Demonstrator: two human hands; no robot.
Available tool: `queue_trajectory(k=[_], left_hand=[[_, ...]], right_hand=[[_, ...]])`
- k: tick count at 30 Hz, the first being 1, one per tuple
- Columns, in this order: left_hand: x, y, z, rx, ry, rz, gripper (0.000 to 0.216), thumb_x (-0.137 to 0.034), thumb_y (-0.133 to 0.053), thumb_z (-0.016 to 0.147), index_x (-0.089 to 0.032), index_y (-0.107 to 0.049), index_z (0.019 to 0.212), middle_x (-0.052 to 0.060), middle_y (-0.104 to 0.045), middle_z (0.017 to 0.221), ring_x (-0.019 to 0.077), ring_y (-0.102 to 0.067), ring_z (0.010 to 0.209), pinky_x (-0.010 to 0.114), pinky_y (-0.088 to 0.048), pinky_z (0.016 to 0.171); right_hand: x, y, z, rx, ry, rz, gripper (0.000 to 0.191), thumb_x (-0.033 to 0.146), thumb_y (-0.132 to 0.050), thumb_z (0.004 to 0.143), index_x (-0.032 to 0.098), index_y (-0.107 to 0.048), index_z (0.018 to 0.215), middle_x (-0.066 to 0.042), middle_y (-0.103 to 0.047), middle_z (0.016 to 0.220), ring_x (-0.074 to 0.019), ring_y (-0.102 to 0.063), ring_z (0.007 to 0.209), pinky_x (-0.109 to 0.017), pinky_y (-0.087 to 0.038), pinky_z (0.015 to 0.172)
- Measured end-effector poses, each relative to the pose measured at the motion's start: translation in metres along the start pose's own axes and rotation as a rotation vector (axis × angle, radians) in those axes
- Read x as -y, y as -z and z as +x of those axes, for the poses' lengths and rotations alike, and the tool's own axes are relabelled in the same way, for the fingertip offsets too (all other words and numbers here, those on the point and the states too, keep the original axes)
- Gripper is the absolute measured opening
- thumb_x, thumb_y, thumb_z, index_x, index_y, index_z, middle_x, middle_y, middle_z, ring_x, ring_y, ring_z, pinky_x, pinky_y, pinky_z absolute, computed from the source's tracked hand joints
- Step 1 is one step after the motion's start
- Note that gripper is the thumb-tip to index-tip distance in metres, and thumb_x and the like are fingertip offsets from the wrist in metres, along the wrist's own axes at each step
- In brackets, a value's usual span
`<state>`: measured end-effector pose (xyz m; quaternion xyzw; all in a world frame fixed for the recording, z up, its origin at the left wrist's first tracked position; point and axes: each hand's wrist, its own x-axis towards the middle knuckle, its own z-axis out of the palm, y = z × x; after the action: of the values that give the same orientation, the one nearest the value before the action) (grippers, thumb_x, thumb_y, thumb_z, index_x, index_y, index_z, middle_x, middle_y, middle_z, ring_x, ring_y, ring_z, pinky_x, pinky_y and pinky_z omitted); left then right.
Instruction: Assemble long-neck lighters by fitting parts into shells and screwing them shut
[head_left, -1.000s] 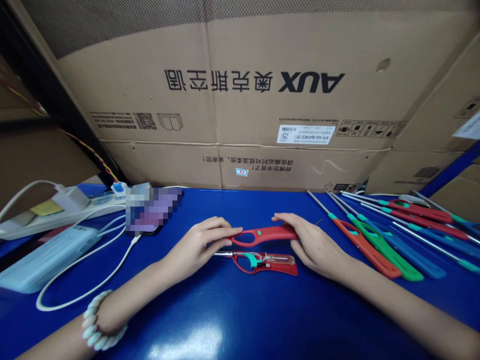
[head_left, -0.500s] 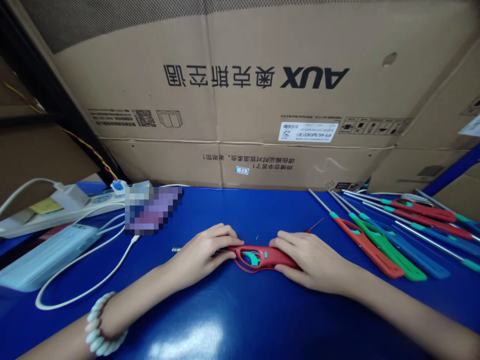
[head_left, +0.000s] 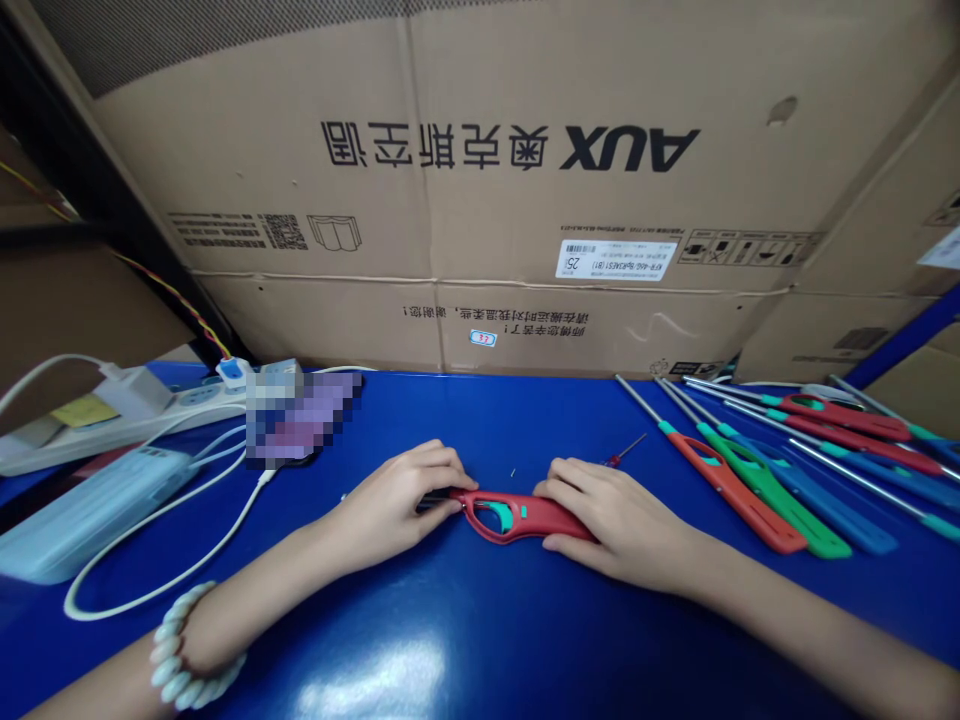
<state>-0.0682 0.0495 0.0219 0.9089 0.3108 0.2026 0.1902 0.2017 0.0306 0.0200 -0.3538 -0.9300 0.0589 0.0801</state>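
A red long-nosed gas lighter with a green trigger lies across the middle of the blue table, between my two hands. The fingers of my left hand are closed round its front end, thumb below, where the nozzle begins. Most of the nozzle is hidden behind that hand. My right hand grips the rear of the red handle, with the fingers over the top and the thumb along the near side. Just beyond the lighter lies a tiny metal piece, perhaps a screw. A small screwdriver lies behind my right hand, its handle partly covered.
Several more lighters lie at the right, among them an orange one and a green one. On the left are a light-blue power bank, a white cable, a power strip and a blurred-out phone. A cardboard box stands behind.
The red lighter's casing, which showed a gap along the trigger guard, now looks pressed together. Both hands keep their grip and sit slightly further left in view.
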Motion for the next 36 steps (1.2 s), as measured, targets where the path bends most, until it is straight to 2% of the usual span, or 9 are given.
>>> queue_trajectory(k=[13, 21, 32, 36], left_hand=[[-0.003, 0.000, 0.000, 0.025, 0.035, 0.021, 0.016, -0.013, -0.054, 0.090, -0.018, -0.066, 0.100, 0.004, -0.062, 0.090, 0.0180, -0.053, 0.086, 0.030, -0.044, 0.078], [-0.001, -0.003, -0.001, 0.009, 0.024, 0.024, 0.017, -0.019, -0.051, 0.093, -0.018, -0.066, 0.100, 0.005, -0.062, 0.088, 0.0178, -0.053, 0.083, 0.030, -0.045, 0.074], [-0.002, -0.005, -0.001, 0.005, 0.000, 0.111, 0.018, -0.019, -0.048, 0.094, -0.017, -0.065, 0.094, 0.004, -0.061, 0.084, 0.0165, -0.054, 0.076, 0.029, -0.044, 0.070], [-0.004, -0.005, -0.001, 0.021, -0.005, 0.179, 0.017, -0.015, -0.047, 0.093, -0.017, -0.064, 0.094, 0.003, -0.059, 0.083, 0.0155, -0.054, 0.074, 0.029, -0.044, 0.075]], right_hand=[[0.000, -0.001, 0.000, 0.004, 0.011, -0.036, 0.030, 0.036, -0.056, 0.090, 0.016, -0.057, 0.112, -0.009, -0.057, 0.100, -0.0234, -0.057, 0.089, -0.038, -0.048, 0.080], [0.001, -0.003, -0.002, 0.006, 0.003, -0.060, 0.031, 0.036, -0.057, 0.089, 0.017, -0.058, 0.113, -0.009, -0.058, 0.100, -0.0243, -0.058, 0.091, -0.041, -0.049, 0.082], [0.000, -0.007, -0.003, -0.063, 0.040, -0.148, 0.035, 0.040, -0.056, 0.089, 0.016, -0.061, 0.114, -0.012, -0.061, 0.101, -0.0263, -0.060, 0.092, -0.043, -0.051, 0.081], [0.000, -0.011, -0.003, -0.100, 0.058, -0.214, 0.036, 0.038, -0.053, 0.091, 0.015, -0.061, 0.118, -0.012, -0.063, 0.101, -0.0260, -0.061, 0.092, -0.041, -0.052, 0.081]])
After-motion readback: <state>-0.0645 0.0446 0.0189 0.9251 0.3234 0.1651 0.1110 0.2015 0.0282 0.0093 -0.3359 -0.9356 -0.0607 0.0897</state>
